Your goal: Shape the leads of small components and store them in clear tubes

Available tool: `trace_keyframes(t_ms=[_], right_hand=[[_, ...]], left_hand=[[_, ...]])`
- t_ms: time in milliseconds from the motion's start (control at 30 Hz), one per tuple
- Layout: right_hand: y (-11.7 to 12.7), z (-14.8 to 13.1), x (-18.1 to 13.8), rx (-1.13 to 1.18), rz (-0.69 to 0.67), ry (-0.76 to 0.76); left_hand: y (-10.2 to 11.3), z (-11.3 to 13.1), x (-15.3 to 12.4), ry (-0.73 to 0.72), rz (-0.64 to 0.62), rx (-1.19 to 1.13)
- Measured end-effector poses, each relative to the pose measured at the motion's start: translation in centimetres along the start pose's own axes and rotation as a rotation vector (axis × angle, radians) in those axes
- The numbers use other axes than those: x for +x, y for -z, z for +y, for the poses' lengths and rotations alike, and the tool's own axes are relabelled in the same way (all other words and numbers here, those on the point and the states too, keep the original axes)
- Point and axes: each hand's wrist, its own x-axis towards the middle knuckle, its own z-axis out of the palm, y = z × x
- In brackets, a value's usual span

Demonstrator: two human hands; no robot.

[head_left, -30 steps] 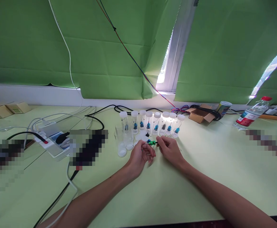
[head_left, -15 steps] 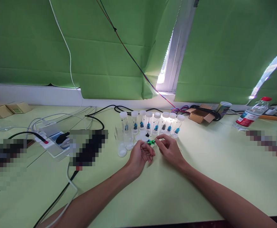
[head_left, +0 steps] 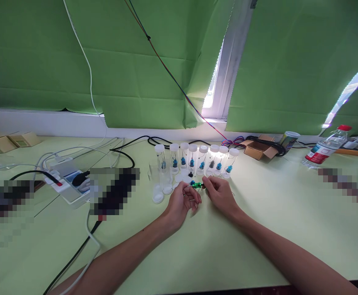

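Note:
My left hand [head_left: 182,202] and my right hand [head_left: 218,192] meet over the pale green table [head_left: 274,213]. Between their fingertips is a small green piece on a thin wire [head_left: 196,185]; both hands pinch it, the left at the wire end, the right at the green end. Just behind stands a row of several clear vials with white caps [head_left: 197,159], each with a small blue or grey part inside. Open vials [head_left: 163,180] and a loose white cap [head_left: 157,198] lie to the left of my hands. A blue bead and a small black part [head_left: 191,175] rest on the table near the vials.
A white power strip [head_left: 65,180] with black and white cables lies at the left. A brown cardboard box [head_left: 259,148], a can [head_left: 288,140] and a water bottle [head_left: 325,149] stand at the back right. Green curtains hang behind, with wires running down them.
The hands lifted the green piece slightly half a second ago and have lowered it back. Otherwise nothing has shifted.

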Motion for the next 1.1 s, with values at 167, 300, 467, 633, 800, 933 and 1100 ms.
trace_keyframes(t_ms=[167,300,467,633,800,933,1100], right_hand=[[0.12,-0.18,-0.16,0.053,-0.016,-0.045],[0.29,-0.54,-0.34,0.120,-0.040,-0.044],[0.37,-0.57,-0.38,0.130,-0.065,-0.030],[0.32,-0.48,-0.24,0.125,-0.055,-0.042],[0.21,-0.31,-0.12,0.110,-0.045,-0.045],[0.12,-0.06,-0.06,0.063,-0.011,-0.031],[0.06,-0.10,-0.03,0.039,0.007,-0.030]], left_hand=[[-0.10,0.21,-0.04,0.006,0.020,-0.030],[-0.14,0.36,-0.05,0.007,0.038,-0.047],[-0.17,0.32,0.03,0.007,0.039,-0.047],[-0.22,0.33,0.00,0.016,0.041,-0.044],[-0.19,0.25,-0.10,0.007,0.020,-0.030],[-0.18,0.17,-0.14,0.009,0.008,-0.016],[-0.22,0.10,-0.13,0.005,0.005,-0.018]])
